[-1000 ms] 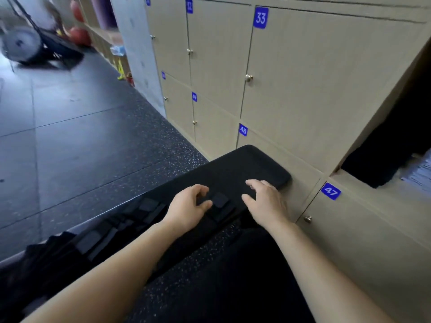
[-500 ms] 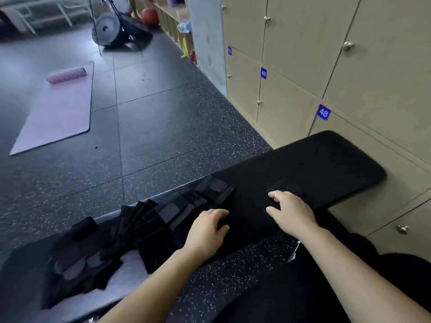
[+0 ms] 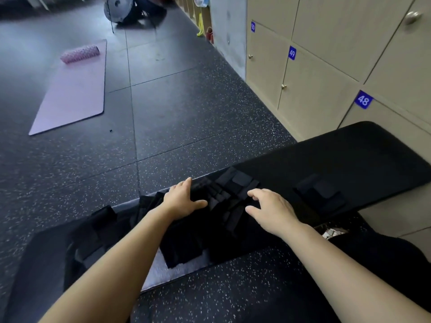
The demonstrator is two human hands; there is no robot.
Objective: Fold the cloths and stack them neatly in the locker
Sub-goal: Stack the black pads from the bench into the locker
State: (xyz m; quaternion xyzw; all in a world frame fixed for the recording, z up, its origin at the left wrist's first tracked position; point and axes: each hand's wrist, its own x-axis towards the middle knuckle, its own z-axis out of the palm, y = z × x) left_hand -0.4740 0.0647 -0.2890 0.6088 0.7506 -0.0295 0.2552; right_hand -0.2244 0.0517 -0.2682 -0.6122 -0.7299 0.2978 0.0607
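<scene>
1. In the head view, the left hand (image 3: 184,201) is lying flat on a heap of black cloths (image 3: 224,201). Its fingers are stretched out straight and its thumb is pointing toward the other hand.
2. The right hand (image 3: 274,210) is reaching onto the same heap from the other side. Its fingers are spread and only slightly bent, with the tips touching the fabric and gripping nothing.
3. The cloths are sprawling across a black padded bench (image 3: 363,157), trailing along it toward the lower left.
4. One small folded cloth (image 3: 320,193) is sitting apart on the bench pad, to the right of the right hand.
5. Beige lockers (image 3: 314,96) are running along the right, their doors closed and bearing blue tags 48, 49 and 50. The bench's far end is lying just beside them.
6. A purple mat (image 3: 72,89) is lying on the dark speckled floor (image 3: 186,108), well apart from the bench, and a pink roller (image 3: 80,53) is resting on its far end.
</scene>
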